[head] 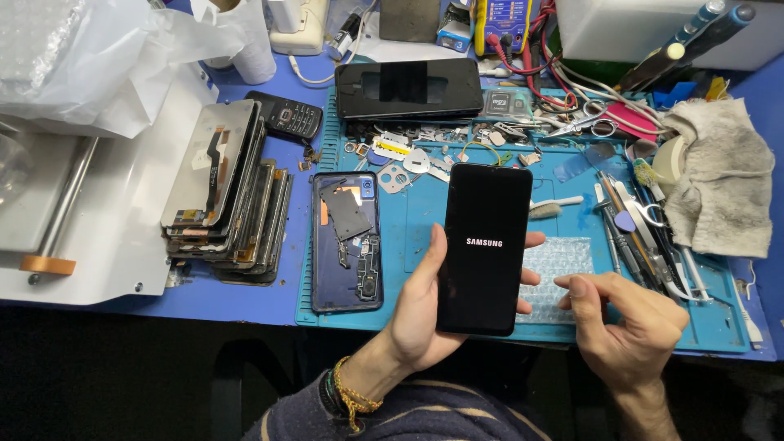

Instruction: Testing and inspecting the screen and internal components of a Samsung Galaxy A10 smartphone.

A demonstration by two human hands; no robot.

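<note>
We observed the left hand (416,314) wrapped around a black smartphone (483,249), thumb along its left edge and fingertips (532,240) curling round the right edge, the screen facing up and lit with a white logo on black. The phone was held above the near edge of the blue work mat (425,212). The right hand (629,322) hovered just beside the phone, empty, its fingers loosely half-curled over a piece of bubble wrap (559,273). To the left on the mat lay an opened phone back shell (347,242); further left stood a stack of display panels (224,196). A second black phone (408,88) lay at the mat's far edge, and a grey rag (723,175) at right.
</note>
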